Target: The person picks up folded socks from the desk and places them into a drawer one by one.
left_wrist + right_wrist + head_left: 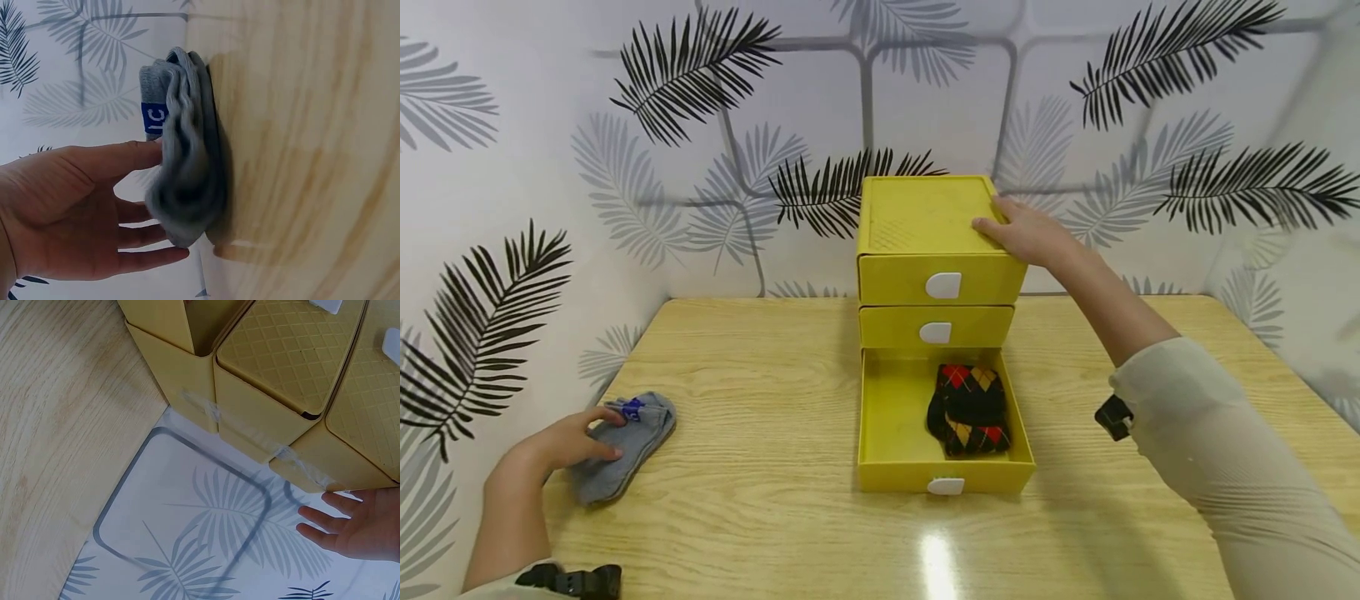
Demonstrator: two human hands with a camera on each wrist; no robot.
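A folded pair of grey socks with a blue patch lies at the left of the table. My left hand is over them, thumb and fingers spread. In the left wrist view, the fingers reach past the grey socks fairly straight. My right hand rests on the top right edge of a yellow drawer cabinet; its fingers look extended in the right wrist view. Black argyle socks with red and yellow diamonds sit in the right part of the pulled-out bottom drawer.
The two upper drawers, the top drawer and middle drawer, are closed, with white tabs. Clear tape runs along the cabinet's side. A leaf-patterned wall stands behind the wooden table.
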